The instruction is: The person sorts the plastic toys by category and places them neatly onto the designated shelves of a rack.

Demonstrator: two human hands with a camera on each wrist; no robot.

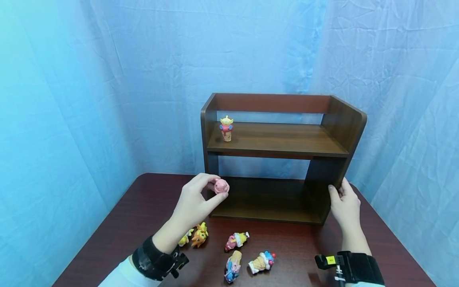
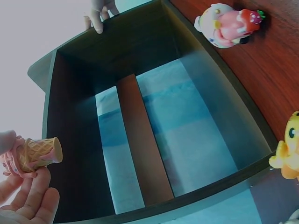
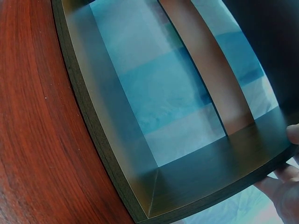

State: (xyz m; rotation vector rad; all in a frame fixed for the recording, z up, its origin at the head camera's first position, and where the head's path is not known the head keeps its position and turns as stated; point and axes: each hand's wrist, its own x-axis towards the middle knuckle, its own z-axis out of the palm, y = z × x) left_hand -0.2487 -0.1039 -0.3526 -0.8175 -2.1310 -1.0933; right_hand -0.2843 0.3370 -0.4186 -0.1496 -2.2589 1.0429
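apparently busy with standing figurines on the shelf unit (image 1: 272,103), to judge by the alien figurine (image 1: 226,128) upright at the left end of the upper board (image 1: 283,137). in the head view, holding the pink figurine (image 1: 221,186) in the air with the left hand (image 1: 195,197), pinched between thumb and fingertips, barely spread beyond its width; poised before the left end of the lower board (image 1: 263,203), well below the alien figurine. gripping the right side panel (image 1: 346,123) by its front edge with the right hand (image 1: 346,204), curled close around it, probably to steady the shelf unit. lying on the table (image 1: 297,255), nearer the body: an orange figurine (image 1: 199,235), below the left hand, and a blue-topped figurine (image 1: 263,262), farther right, among others. in the left wrist view, showing the cone base (image 2: 41,153) free of the fingers and pointing toward the table side, thus roughly upright; impossible to tell the exact gap to the boards. likely calling next for a forward reach over the lower board, a level lowering of the cone base, then a gentle release without tipping. in the right wrist view, showing only part of the right hand at the panel, thumb toward the inner face, fingers outside, with no sign of the pink figurine.
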